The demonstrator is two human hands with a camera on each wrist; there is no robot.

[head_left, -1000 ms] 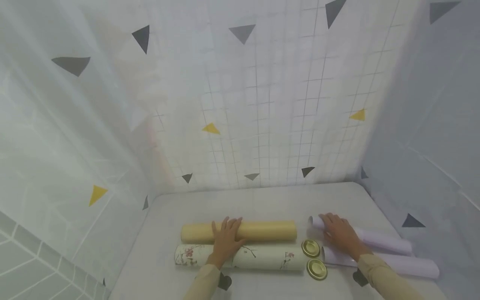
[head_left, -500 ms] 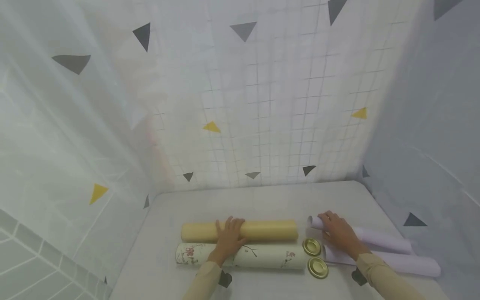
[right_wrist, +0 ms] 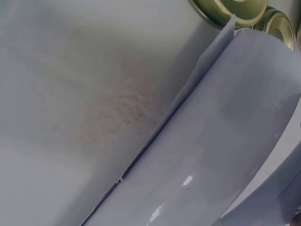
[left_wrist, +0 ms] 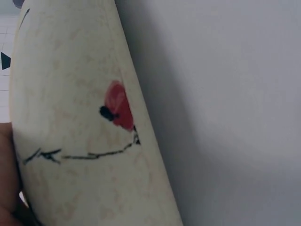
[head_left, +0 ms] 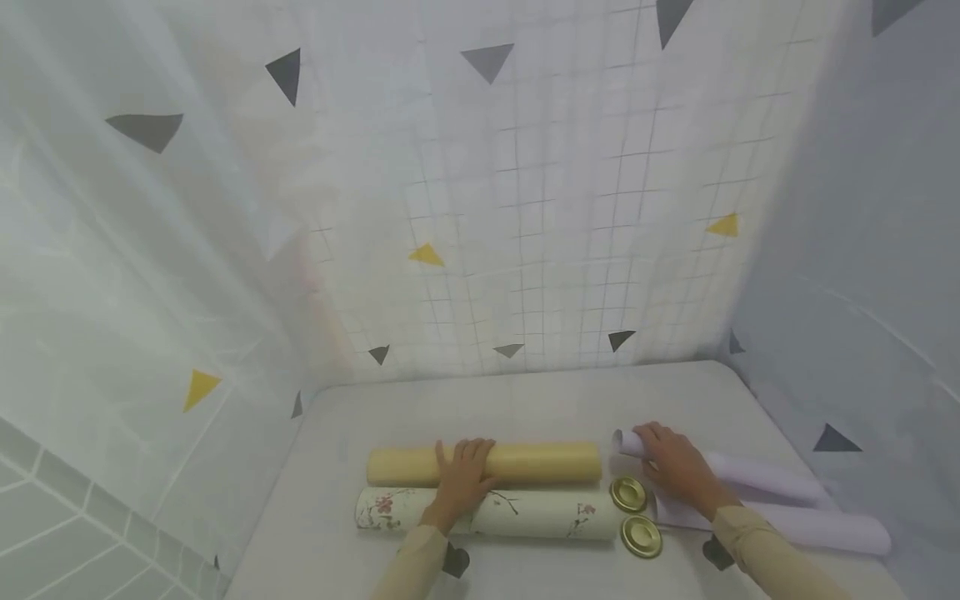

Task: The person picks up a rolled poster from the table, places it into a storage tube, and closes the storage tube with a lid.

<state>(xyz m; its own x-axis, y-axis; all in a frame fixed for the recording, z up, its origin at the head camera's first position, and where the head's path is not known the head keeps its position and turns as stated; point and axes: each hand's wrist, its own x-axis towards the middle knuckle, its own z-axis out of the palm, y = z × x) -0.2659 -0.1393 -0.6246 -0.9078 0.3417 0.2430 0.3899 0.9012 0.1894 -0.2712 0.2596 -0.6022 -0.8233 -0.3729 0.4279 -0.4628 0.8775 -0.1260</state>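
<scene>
My left hand [head_left: 460, 483] rests across a yellow roll [head_left: 547, 463], its fingers spread over the top. In front of it lies a floral paper roll [head_left: 543, 513], pale with dark twigs and pink blossoms, partly covered by that hand and wrist. My right hand [head_left: 675, 467] grips a thin lilac paper roll [head_left: 761, 475] near its left end. A thicker lilac roll [head_left: 825, 527] lies in front, partly behind the right forearm. The right wrist view shows this thicker roll [right_wrist: 202, 136] with a loose lengthwise edge. Part of my left hand [left_wrist: 7, 174] shows beside the floral roll.
Two round gold lids, one farther back [head_left: 628, 494] and one nearer [head_left: 641, 536], lie between the left and right pairs of rolls. The white table [head_left: 525, 398] meets a back wall [head_left: 517, 250] with grid lines and triangles. A grey wall [head_left: 862, 292] stands on the right.
My left hand has shifted slightly right along the yellow roll. My right hand keeps its hold on the thin lilac roll. The head view has moved a little.
</scene>
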